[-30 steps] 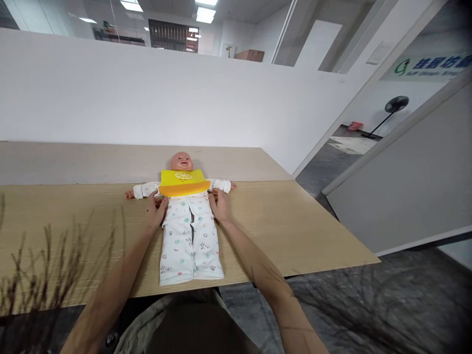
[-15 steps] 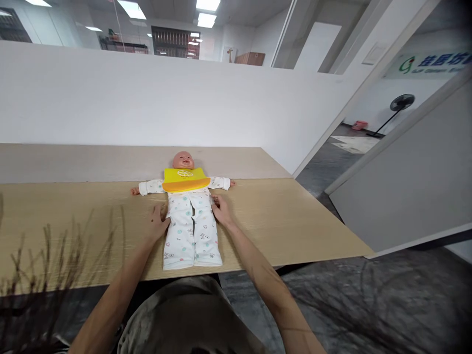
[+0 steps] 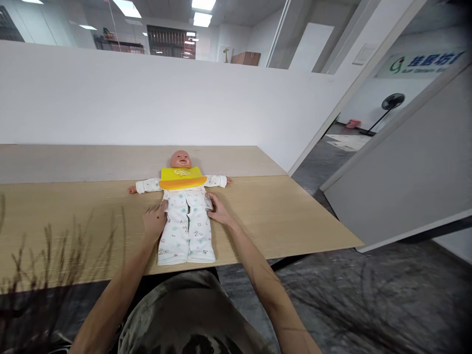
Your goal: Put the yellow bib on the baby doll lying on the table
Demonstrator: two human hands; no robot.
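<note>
1. On the wooden table (image 3: 287, 211): doll (image 3: 180, 159), face-up, head far; probably light.
2. Near side: printed trousers (image 3: 201, 231), likely soft, easily creased; best taken at left and right waist edges.
3. Below the head: yellow bib (image 3: 182, 180), probably smooth, flexible.
4. At the trousers' sides: left hand (image 3: 155, 219) and right hand (image 3: 219, 209), touching; cannot tell whether gripping.
</note>
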